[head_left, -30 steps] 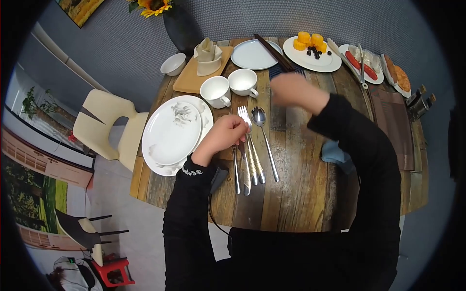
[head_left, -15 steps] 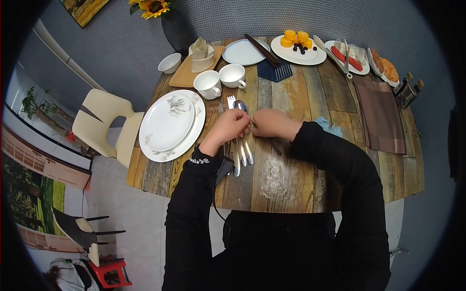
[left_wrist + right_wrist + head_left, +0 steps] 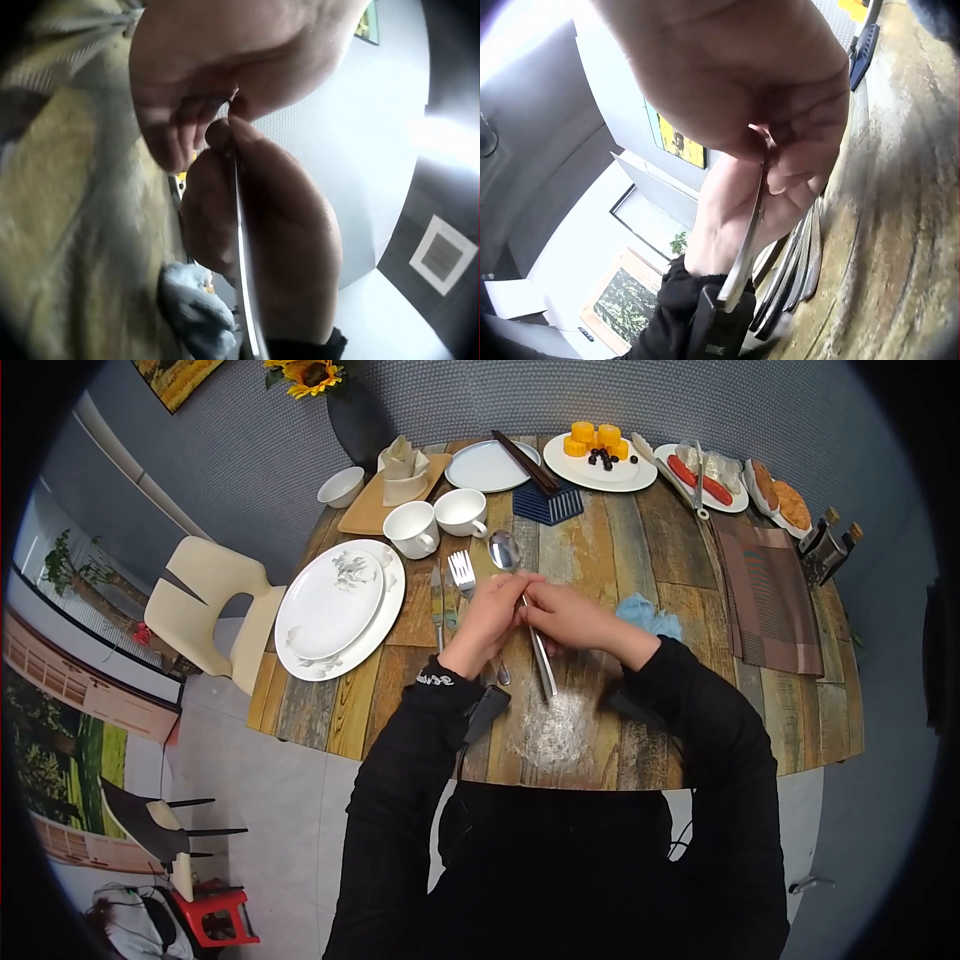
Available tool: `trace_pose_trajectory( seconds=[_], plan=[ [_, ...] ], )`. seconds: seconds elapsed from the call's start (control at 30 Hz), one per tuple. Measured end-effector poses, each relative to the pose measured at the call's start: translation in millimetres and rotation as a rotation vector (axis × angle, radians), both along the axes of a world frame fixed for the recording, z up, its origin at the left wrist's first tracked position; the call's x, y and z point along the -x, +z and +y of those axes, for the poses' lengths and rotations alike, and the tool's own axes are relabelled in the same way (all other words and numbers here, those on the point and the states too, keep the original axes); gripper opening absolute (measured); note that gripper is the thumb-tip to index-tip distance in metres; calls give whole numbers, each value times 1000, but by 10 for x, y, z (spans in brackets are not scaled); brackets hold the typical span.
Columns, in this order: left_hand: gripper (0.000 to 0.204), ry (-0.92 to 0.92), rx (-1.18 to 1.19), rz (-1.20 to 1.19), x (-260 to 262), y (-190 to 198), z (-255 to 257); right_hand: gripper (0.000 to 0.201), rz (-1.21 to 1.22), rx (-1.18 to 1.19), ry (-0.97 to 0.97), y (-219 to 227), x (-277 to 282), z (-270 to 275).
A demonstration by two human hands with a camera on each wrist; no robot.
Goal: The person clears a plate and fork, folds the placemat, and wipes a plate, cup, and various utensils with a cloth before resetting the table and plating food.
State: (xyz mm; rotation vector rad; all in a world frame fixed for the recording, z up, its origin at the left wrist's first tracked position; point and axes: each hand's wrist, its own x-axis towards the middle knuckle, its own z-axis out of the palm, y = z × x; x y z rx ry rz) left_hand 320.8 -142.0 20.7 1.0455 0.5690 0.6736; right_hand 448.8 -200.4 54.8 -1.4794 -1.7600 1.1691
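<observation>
Head view, spoon (image 3: 504,552): bowl just beyond the fingertips, handle emerging between both hands toward the person.
Left hand (image 3: 492,610): curled, grasping the spoon at its neck.
Right hand (image 3: 570,614): beside the left, thumb and fingers pinching the same spoon.
Fork (image 3: 461,569): left of the spoon, partly hidden by the left hand.
Table (image 3: 585,745): worn, multi-toned planks; stacked plates (image 3: 332,600) at left, blue cloth (image 3: 648,618) at right.
Room: grey textured wall (image 3: 450,405), cream chair (image 3: 212,610), pale floor (image 3: 270,770).
Left wrist view, spoon: handle nearly edge-on, running down from the right thumb.
Right wrist view, spoon: handle below the right thumb, overlapping the left wrist.
Backdrop: yellow framed picture (image 3: 681,142).
</observation>
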Motion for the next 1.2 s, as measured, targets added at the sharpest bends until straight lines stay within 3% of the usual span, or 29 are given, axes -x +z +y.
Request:
trace_pose_trajectory(
  seconds=[0.17, 0.23, 0.27, 0.33, 0.53, 0.7, 0.8, 0.87, 1.03, 1.1, 1.2],
  plan=[
    [32, 71, 121, -89, -207, -48, -116, 15, -21, -169, 96, -25, -339, -150],
    [31, 75, 248, -121, -235, -61, -140, 10, -151, -425, 39, 100, -527, -265],
    [31, 78, 250, -126, -238, -86, -138, 10, -155, -422, 44, 125, -645, -301],
    [29, 23, 316, -140, -220, -164, -120, 19, -386, -552, 132, 164, -885, -360],
    [20, -31, 522, -133, -217, -190, -225, 29, -436, -357, 233, 107, -1207, -527],
    [7, -126, 516, -192, -199, -215, -255, 32, -419, -306, 233, 43, -1238, -471],
    [10, -121, 492, -185, -206, -205, -262, 34, -305, -353, 69, -43, -1176, -318],
    [12, -150, 483, -173, -206, -215, -245, 34, -74, -429, -48, -83, -1000, -182],
    [8, -110, 505, -136, -198, -167, -266, 27, 1, -545, 92, -132, -576, 94],
    [5, -66, 578, -144, -177, -185, -260, 26, -143, -597, 149, -199, -492, 176],
    [6, -45, 567, -173, -179, -200, -256, 24, -175, -584, 126, -205, -497, 228]
  ],
)
